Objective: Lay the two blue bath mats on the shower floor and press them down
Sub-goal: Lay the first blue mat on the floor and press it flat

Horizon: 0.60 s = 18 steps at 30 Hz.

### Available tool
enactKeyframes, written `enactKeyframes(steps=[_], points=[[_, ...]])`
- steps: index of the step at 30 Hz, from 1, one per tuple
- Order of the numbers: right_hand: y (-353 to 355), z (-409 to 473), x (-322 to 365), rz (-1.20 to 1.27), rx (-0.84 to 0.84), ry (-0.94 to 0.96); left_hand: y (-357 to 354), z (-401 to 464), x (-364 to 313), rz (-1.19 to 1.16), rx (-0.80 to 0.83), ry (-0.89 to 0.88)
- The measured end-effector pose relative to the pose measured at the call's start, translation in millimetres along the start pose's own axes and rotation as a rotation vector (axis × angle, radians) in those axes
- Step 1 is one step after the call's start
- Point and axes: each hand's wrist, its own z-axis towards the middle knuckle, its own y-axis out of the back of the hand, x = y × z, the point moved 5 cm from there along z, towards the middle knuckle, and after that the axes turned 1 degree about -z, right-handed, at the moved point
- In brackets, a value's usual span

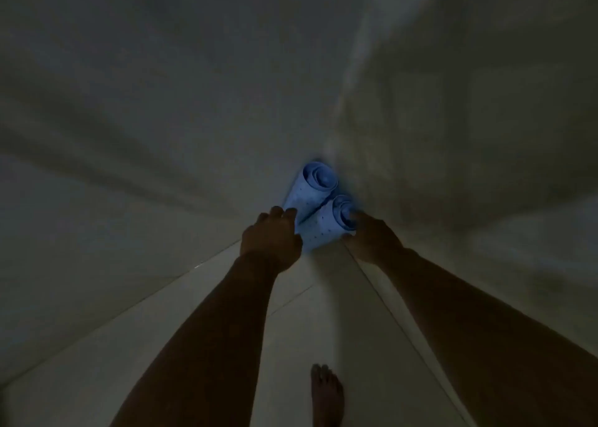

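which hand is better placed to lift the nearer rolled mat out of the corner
Right. The right hand already grips the nearer rolled mat at its open end; the left hand only touches the farther roll.

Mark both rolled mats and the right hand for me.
far rolled mat (318, 178), head view, spiral end
near rolled mat (323, 229), head view, perforated side
right hand (372, 237), head view, back of hand

My arms are bare from the wrists as far up as I can see, with no sleeves, watch or rings showing in the dim light. My left grip and right grip are ungloved. My foot is bare too.
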Motion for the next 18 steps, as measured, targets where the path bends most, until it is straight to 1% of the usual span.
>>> enactKeyframes(steps=[1,2,4,5,6,8,9,11,13,14,17,18], points=[[-14,18,-2,-0.010,0.014,0.030,-13,15,2,-0.029,0.037,0.006],[-24,31,-5,0.069,0.047,0.005,-26,27,5,-0.069,0.048,0.018],[-50,47,-11,0.112,0.094,-0.067,-49,43,9,-0.128,0.079,0.038],[-63,57,-14,0.100,0.059,-0.052,-61,48,11,-0.166,0.077,0.047],[-68,58,-18,0.001,0.017,-0.051,-71,49,11,-0.198,0.084,0.062],[-83,59,-28,0.000,-0.073,-0.068,-88,46,16,-0.221,0.107,0.087],[-88,58,-32,-0.044,-0.130,-0.069,-95,42,20,-0.225,0.116,0.095],[-95,48,-32,-0.046,-0.156,-0.075,-102,31,27,-0.226,0.132,0.113],[-101,31,-21,-0.004,-0.177,-0.018,-100,14,32,-0.247,0.115,0.119],[-104,21,-14,0.025,-0.161,0.013,-95,6,33,-0.256,0.094,0.106],[-108,-21,24,0.096,-0.144,0.141,-75,-30,38,-0.265,-0.004,0.021],[-107,-40,40,0.102,-0.128,0.194,-69,-47,41,-0.259,-0.014,-0.002]])
